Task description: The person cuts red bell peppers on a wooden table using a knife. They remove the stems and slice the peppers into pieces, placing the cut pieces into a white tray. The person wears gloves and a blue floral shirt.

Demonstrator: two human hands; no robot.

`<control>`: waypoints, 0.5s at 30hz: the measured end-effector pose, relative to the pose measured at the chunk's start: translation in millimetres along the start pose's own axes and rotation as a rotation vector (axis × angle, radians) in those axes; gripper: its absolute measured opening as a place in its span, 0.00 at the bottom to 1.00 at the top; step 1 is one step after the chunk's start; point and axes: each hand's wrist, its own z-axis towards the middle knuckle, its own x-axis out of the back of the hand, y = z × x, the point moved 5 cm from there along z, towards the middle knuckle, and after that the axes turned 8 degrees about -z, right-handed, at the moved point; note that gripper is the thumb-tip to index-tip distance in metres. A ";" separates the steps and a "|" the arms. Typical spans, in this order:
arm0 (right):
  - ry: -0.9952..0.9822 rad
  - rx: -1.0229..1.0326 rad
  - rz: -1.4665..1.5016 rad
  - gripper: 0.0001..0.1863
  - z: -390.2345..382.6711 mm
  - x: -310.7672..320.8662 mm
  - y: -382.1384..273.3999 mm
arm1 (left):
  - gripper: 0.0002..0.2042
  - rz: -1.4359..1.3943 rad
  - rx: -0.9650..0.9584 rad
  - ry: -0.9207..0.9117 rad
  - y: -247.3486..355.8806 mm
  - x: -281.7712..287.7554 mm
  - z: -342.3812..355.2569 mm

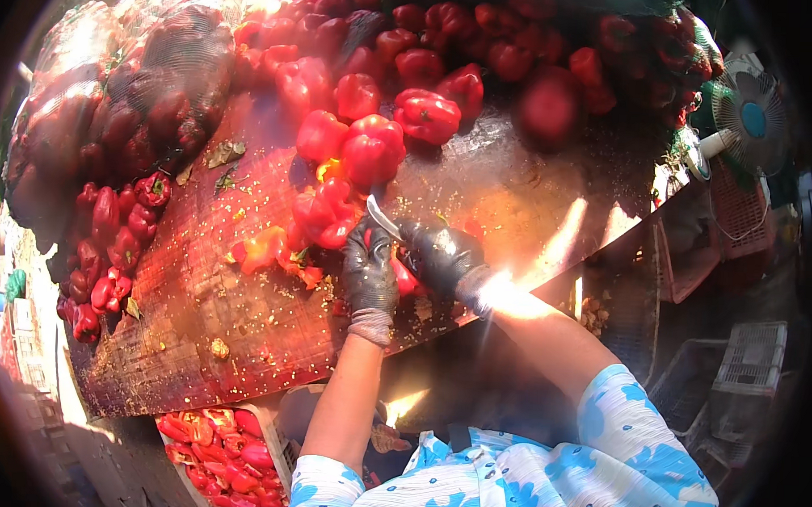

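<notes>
Both my hands wear dark gloves and work close together over the wooden table [188, 335]. My right hand [442, 255] is closed round a small knife, its curved blade [384, 219] pointing up and left over my left fingers. Closed fingers of my left hand [369, 275] grip a red bell pepper [405, 278], which shows only in part between the hands. Just beyond the left hand lie a red bell pepper [322, 217] and a larger one [373, 151]. Torn pepper pieces [265, 249] lie left of that hand.
A large heap of red bell peppers [421, 66] covers the far side. Full net sacks [166, 93] stand far left, with loose peppers beside them. Below the near edge is a crate of cut peppers [224, 457]. A fan [752, 118] and plastic crates [749, 359] are right.
</notes>
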 end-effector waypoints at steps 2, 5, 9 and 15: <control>-0.105 -0.158 -0.023 0.17 6.8 -0.3 2.2 | 0.11 -0.015 0.021 -0.011 -0.4 -4.9 -4.8; -0.182 -0.262 -0.108 0.21 20.4 5.5 -5.3 | 0.09 -0.010 -0.075 0.018 -4.2 -4.4 -12.6; -0.147 -0.223 0.216 0.21 12.5 -5.1 2.8 | 0.10 0.198 -0.226 -0.018 -1.6 -2.7 -19.5; -0.034 -0.080 0.657 0.23 18.1 -36.3 28.9 | 0.15 0.414 -0.318 -0.052 15.5 -10.9 -36.1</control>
